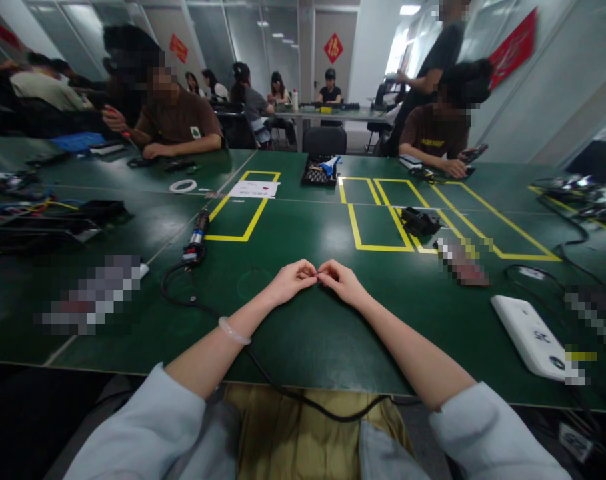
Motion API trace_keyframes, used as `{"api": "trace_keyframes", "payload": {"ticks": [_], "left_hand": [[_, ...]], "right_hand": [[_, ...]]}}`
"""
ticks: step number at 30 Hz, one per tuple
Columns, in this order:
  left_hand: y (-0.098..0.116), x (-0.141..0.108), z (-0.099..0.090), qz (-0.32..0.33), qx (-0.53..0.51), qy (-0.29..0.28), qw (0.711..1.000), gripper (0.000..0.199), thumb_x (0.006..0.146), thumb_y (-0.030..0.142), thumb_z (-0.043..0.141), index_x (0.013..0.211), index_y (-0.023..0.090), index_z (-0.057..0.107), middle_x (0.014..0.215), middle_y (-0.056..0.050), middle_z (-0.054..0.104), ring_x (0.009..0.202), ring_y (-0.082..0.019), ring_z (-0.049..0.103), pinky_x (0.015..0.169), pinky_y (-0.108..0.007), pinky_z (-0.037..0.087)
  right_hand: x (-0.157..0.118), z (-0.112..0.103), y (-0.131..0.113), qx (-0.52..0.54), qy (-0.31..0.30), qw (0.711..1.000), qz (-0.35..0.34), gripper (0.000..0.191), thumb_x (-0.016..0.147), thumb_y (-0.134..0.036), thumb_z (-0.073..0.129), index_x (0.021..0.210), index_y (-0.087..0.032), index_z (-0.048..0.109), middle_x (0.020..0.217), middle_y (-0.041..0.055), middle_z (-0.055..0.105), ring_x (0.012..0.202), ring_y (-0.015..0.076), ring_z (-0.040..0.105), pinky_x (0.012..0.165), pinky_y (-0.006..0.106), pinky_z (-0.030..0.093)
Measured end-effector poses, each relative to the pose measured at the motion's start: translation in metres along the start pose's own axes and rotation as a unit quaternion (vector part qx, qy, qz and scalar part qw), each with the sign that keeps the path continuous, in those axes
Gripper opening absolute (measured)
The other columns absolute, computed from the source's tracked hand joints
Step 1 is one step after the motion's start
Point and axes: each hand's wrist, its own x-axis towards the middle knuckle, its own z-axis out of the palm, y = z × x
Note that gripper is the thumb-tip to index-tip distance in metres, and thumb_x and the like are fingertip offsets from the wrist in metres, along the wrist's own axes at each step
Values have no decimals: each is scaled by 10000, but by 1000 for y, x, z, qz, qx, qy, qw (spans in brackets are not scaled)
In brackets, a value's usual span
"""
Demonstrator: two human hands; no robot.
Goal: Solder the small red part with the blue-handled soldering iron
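Observation:
Over the middle of the green table [303,353], my left hand [291,281] and my right hand [344,281] meet fingertip to fingertip. Both are closed in a pinch. A tiny reddish spot shows where the fingertips touch, too small to name. To the left of my hands lies a cylindrical electric screwdriver [199,233]. Its black cable [183,299] runs under my left forearm and hangs over the table's near edge. A black part [421,221] rests to the right, beyond my right hand.
Yellow tape outlines [383,249] mark the tabletop. A black tray [319,172] of small parts stands at the back, near a paper sheet [257,189] and a white ring [183,186]. A white power bank [527,337] lies right. Two co-workers sit opposite.

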Motion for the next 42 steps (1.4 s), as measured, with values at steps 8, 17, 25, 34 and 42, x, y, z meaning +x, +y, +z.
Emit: {"api": "trace_keyframes", "payload": {"ticks": [8, 17, 25, 34, 42], "left_hand": [[-1, -1, 0, 46, 60, 17, 997, 161, 782, 249, 647, 901, 166, 576, 884, -23, 624, 803, -127, 593, 698, -241, 471], [9, -4, -9, 62, 113, 7, 992, 283, 848, 323, 591, 1092, 185, 554, 990, -57, 650, 863, -153, 623, 787, -290, 494], [-7, -10, -111, -36, 451, 223, 863, 420, 903, 391, 491, 1270, 190, 529, 1277, -115, 542, 1191, -273, 492, 1031, -415, 366], [-32, -52, -192, -330, 482, 330, 742, 635, 838, 440, 599, 1319, 68, 415, 1339, -220, 481, 1179, -416, 483, 898, -551, 424], [-43, -45, -198, -319, 453, 344, 759, 625, 747, 484, 653, 1255, 142, 529, 1180, -258, 564, 1071, -421, 565, 796, -514, 462]], "right_hand": [[0, 0, -3, -8, 4, 1000, -6, 274, 806, -361, 645, 998, -176, 579, 793, -4, 607, 613, 102, 494, 597, 239, 413], [0, -2, -6, -43, 10, 999, -1, 199, 808, -332, 637, 931, -184, 586, 697, -31, 556, 598, 109, 483, 592, 242, 401], [0, -2, -6, -34, 6, 999, 5, 201, 811, -327, 628, 941, -178, 586, 711, -26, 564, 616, 110, 495, 612, 241, 410], [0, -2, -10, -27, 1, 1000, 14, 212, 810, -341, 628, 931, -171, 587, 737, -17, 583, 620, 108, 498, 621, 245, 418], [0, -1, -9, -29, 5, 1000, 10, 202, 820, -343, 619, 931, -176, 594, 723, -18, 576, 613, 109, 493, 608, 244, 413]]}}
